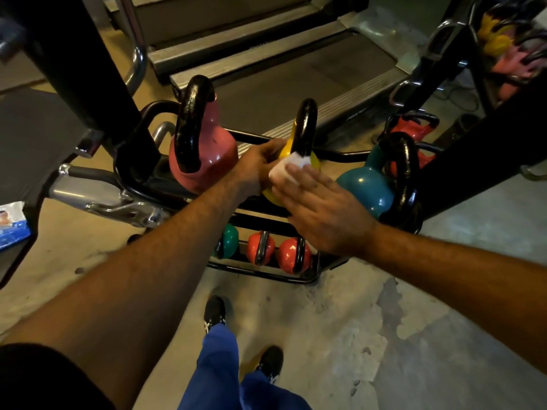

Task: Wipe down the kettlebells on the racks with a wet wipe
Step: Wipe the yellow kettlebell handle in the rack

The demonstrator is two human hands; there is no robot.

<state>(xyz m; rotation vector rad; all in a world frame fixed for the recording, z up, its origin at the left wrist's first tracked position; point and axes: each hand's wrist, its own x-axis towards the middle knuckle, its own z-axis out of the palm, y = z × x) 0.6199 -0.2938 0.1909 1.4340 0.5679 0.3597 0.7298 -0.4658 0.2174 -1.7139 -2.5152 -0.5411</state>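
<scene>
Head view looks down on a black rack [142, 184] whose top tier carries three kettlebells: a pink kettlebell [207, 152] on the left, a yellow kettlebell [299, 161] in the middle and a teal kettlebell [367, 190] on the right, each with a black handle. The right hand [322, 211] lies flat on the yellow kettlebell's near side, fingers [299, 176] straight and close together, pressing a white wet wipe [288, 170] against it. The left hand [257, 170] holds the same kettlebell from its left side, fingers curled round it (their tips are hidden behind the bell). On the lower tier sit a small green kettlebell [229, 241] and two small red kettlebells [278, 251]. A wipes packet [11, 223] lies at the far left edge. Below, blue trousers [219, 368] and black shoes [214, 312] stand on the concrete floor [414, 335].
</scene>
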